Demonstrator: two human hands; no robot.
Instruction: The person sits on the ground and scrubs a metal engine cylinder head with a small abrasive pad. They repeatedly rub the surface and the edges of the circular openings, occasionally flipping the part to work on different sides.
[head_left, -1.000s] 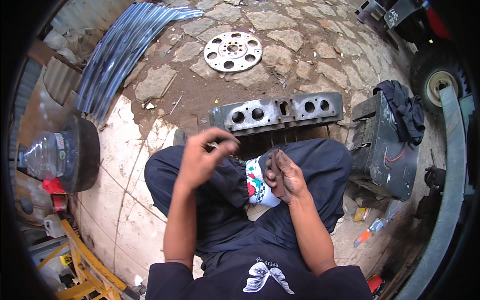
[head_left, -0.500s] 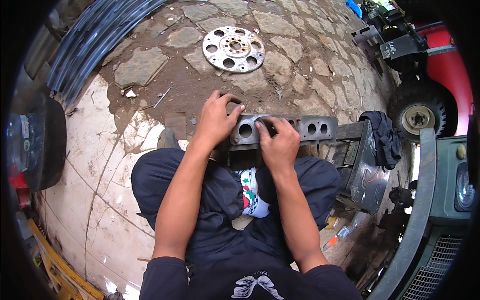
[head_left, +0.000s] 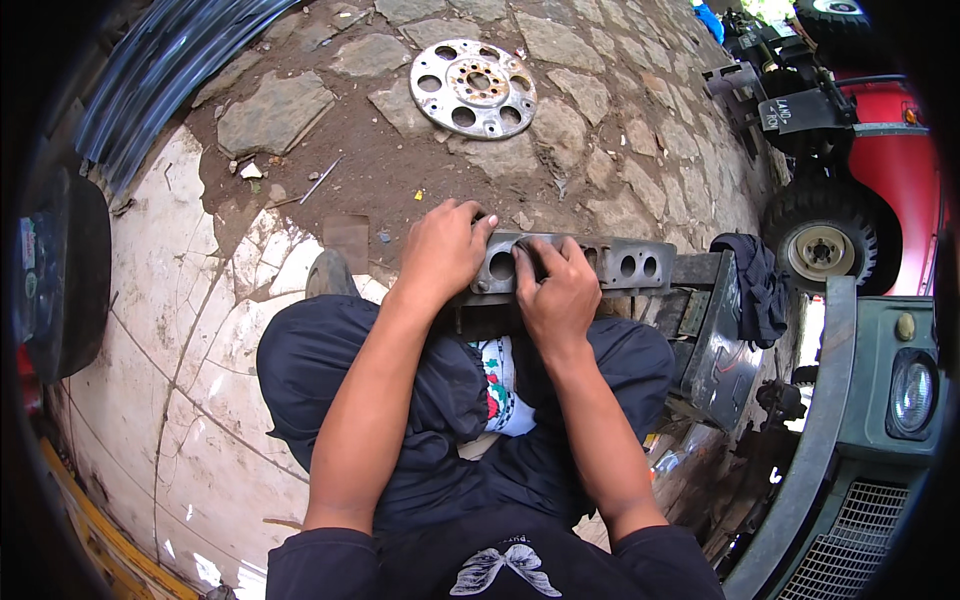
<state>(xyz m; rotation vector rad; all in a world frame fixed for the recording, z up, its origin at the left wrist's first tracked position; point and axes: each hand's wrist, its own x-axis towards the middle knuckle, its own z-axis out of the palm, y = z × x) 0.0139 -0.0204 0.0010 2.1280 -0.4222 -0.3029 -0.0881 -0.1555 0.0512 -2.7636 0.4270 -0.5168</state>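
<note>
A long grey metal manifold [head_left: 637,268] with round holes lies crosswise in front of my knees. My left hand [head_left: 443,248] is closed round its left end, with the fingers curled at the far edge. My right hand [head_left: 558,290] is on the middle of the manifold, thumb and fingers bent together beside a large hole. The hand hides part of the surface there, and I cannot make out what is between its fingertips. Beyond the manifold, a round metal flywheel plate [head_left: 462,100] with a ring of holes lies flat on the ground.
Long dark strips [head_left: 170,75] lie at the far left. A black container [head_left: 80,275] stands on the left. To my right, a dark cloth [head_left: 750,285] hangs over a metal box [head_left: 715,370]. Further right are a wheel [head_left: 822,248] and a green vehicle front [head_left: 900,330].
My left thumb and fingers have drawn closer together at the manifold's end. My right hand has shifted very slightly on the manifold. The whole view has tilted a little.
</note>
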